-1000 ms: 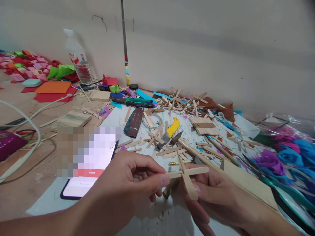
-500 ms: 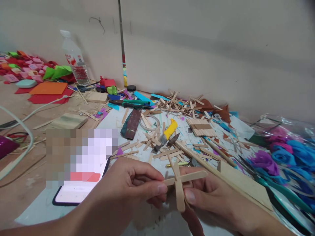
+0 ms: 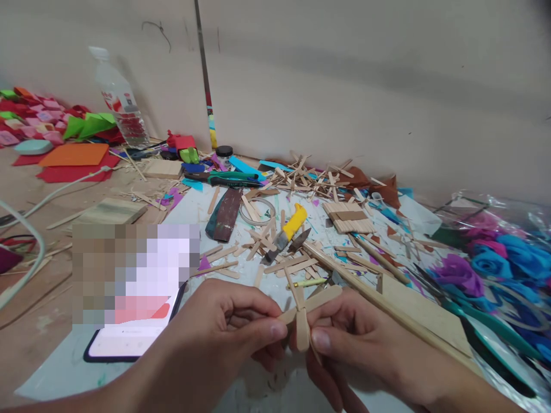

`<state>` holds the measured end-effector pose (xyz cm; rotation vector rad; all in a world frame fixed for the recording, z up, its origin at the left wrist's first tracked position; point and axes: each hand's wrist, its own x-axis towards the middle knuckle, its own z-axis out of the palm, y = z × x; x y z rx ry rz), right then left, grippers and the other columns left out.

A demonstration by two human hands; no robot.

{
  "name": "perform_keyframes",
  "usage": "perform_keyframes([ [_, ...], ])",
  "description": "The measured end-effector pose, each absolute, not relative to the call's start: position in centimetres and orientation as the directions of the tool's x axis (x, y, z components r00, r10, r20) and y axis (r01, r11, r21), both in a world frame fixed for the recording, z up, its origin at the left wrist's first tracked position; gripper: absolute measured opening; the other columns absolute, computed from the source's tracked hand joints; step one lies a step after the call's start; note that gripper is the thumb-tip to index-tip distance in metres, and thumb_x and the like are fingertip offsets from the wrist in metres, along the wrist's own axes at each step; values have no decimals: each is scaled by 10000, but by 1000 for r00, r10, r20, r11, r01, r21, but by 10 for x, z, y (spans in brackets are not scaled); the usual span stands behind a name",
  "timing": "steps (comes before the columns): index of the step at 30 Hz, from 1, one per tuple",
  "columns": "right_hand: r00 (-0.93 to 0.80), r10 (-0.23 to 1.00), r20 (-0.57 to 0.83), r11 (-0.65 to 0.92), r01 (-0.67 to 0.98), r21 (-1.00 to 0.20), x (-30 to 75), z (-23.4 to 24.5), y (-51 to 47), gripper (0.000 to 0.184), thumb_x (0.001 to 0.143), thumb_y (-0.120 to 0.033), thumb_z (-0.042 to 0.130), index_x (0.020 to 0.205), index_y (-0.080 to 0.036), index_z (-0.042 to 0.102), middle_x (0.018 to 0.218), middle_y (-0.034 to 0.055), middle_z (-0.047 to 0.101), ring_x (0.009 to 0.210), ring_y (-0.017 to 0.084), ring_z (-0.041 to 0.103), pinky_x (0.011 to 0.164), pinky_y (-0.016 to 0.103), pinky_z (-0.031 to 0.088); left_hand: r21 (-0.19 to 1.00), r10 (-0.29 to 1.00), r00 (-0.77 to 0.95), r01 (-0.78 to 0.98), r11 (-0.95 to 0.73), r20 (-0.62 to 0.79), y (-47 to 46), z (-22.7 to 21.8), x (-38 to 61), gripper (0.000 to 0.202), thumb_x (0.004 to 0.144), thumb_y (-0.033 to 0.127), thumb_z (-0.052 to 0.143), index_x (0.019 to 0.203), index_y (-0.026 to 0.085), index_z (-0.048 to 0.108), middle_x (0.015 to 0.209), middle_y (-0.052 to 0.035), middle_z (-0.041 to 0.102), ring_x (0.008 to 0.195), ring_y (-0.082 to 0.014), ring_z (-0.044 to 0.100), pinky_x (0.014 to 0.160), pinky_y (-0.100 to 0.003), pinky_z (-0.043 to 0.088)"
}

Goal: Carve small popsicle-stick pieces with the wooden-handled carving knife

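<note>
Between my hands is a small piece made of crossed wooden craft sticks (image 3: 302, 330), raised above the white sheet. My left hand (image 3: 235, 330) pinches the end of one stick between thumb and forefinger. From the other side my right hand (image 3: 344, 330) grips the crossing sticks, its thumb in front near the lower arm; part of the piece is hidden behind those fingers. Just beyond lie loose craft sticks (image 3: 297, 267), a yellow utility knife (image 3: 293, 225) and a small yellow-green tool (image 3: 307, 283).
A lit phone (image 3: 129, 344) lies at my left. Teal-handled scissors (image 3: 491, 338), a wooden board (image 3: 424, 312) and blue paper flowers (image 3: 491, 263) are at the right. A plastic bottle (image 3: 124, 109) stands by the wall, and a stick pile (image 3: 305, 180) sits at the back.
The crossed sticks have turned, so the lower arm looks shorter and points more toward me. My right fingers have shifted around them. The whole view has slid slightly.
</note>
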<state>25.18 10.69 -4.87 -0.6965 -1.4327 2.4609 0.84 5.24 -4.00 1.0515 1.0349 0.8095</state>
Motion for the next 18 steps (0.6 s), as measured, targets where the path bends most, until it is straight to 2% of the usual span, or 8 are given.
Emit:
perform_keyframes([
  [2, -861, 417, -292, -491, 56, -869, 252, -50, 106, 507, 1121, -574, 756, 1200, -85, 861, 726, 37, 736, 441, 74, 622, 345, 120, 336, 930, 895, 324, -97, 353, -306, 52, -37, 8, 335, 867, 509, 902, 795, 185, 859, 757, -46, 763, 747, -202, 723, 722, -264, 600],
  [5, -884, 396, -250, -445, 54, -894, 249, -50, 106, 498, 1148, -566, 715, 1163, -93, 871, 718, 23, 709, 401, 33, 524, 365, 118, 297, 927, 894, 323, -106, 359, -309, 52, -34, 6, 297, 848, 477, 909, 772, 196, 848, 709, -25, 724, 735, -198, 701, 729, -266, 582],
  [8, -890, 399, -220, -418, 37, -908, 247, -48, 107, 492, 1160, -562, 696, 1160, -104, 877, 720, -2, 670, 401, 9, 455, 462, 132, 398, 937, 902, 319, -94, 337, -292, 53, -33, 5, 305, 843, 479, 903, 737, 202, 830, 667, -15, 691, 705, -194, 674, 696, -261, 552],
  [10, -880, 414, -232, -398, 55, -916, 247, -48, 107, 501, 1155, -579, 696, 1174, -113, 880, 731, -1, 667, 451, 22, 501, 565, 158, 491, 942, 907, 310, -83, 325, -285, 52, -32, 4, 316, 849, 484, 899, 725, 202, 825, 673, -18, 697, 704, -194, 666, 679, -255, 532],
  [12, -877, 428, -221, -372, 52, -927, 248, -50, 106, 514, 1143, -601, 705, 1189, -122, 886, 758, 15, 682, 509, 46, 569, 600, 174, 525, 945, 907, 307, -57, 321, -290, 52, -32, 4, 315, 866, 485, 888, 736, 202, 835, 700, -24, 718, 716, -198, 666, 675, -255, 519],
  [15, -881, 445, -158, -350, -9, -937, 249, -52, 105, 502, 1136, -597, 717, 1213, -134, 896, 780, 28, 693, 552, 70, 620, 542, 158, 508, 946, 904, 309, -35, 321, -295, 52, -31, 3, 316, 882, 495, 868, 751, 208, 853, 724, -30, 739, 718, -201, 656, 669, -259, 507],
  [18, -881, 442, -167, -367, -8, -930, 248, -50, 106, 496, 1136, -591, 722, 1231, -138, 899, 769, 26, 684, 533, 70, 599, 492, 147, 491, 946, 904, 312, -43, 321, -293, 52, -30, 2, 299, 887, 486, 849, 756, 218, 873, 726, -32, 750, 715, -200, 651, 666, -258, 504],
])
